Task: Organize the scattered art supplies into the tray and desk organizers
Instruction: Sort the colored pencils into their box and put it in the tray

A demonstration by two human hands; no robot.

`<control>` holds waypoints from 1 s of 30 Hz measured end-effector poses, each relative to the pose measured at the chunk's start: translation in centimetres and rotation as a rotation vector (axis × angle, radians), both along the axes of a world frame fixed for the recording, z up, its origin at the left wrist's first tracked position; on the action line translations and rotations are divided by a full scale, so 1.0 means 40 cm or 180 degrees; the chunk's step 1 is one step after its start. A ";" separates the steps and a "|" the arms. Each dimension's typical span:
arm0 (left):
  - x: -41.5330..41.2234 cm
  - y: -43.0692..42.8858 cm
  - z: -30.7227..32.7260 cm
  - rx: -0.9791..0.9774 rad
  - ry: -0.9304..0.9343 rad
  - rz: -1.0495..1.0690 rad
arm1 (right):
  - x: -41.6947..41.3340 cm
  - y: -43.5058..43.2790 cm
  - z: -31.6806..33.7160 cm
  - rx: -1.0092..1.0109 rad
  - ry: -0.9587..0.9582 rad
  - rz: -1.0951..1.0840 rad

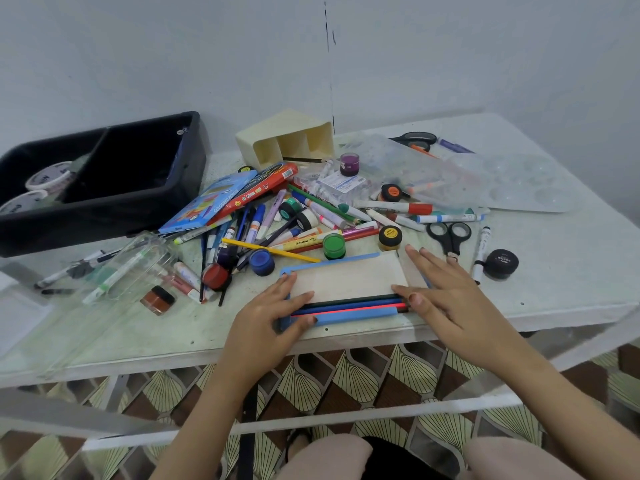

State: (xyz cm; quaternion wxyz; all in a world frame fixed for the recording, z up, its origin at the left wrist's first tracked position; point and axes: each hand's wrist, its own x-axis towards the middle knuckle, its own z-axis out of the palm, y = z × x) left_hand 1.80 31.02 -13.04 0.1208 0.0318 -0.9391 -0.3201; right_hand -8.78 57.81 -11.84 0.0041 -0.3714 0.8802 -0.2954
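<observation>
Head view, lower centre: left hand (273, 313) flat, fingers straight, pressing left end of pencil box (349, 278). Box likely light, thin card, bendy; loose pencils (353, 305) may roll. Right hand (450, 296) flat, fingers spread, on right end. Advise lifting by both ends, level.

Forearms bare. Left hand (273, 317) and right hand (440, 292): thumbnails dark-tinted. Pale pink fabric (519, 459) over both knees. Dark strap sandal (299, 441) on one foot.
</observation>
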 end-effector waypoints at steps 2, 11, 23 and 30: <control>0.001 0.002 0.001 0.0061 0.0048 0.0028 | -0.001 -0.001 0.001 0.0014 0.0038 0.0003; -0.001 0.006 0.003 0.0053 0.0017 0.0014 | -0.033 -0.042 0.044 -0.0048 0.0059 -0.0052; -0.004 -0.001 0.021 0.0200 0.0125 0.0037 | -0.196 -0.247 0.103 0.0655 0.0749 -0.1180; -0.006 0.001 0.036 0.0314 0.0200 0.0002 | -0.213 -0.270 0.090 0.0852 0.0814 -0.1212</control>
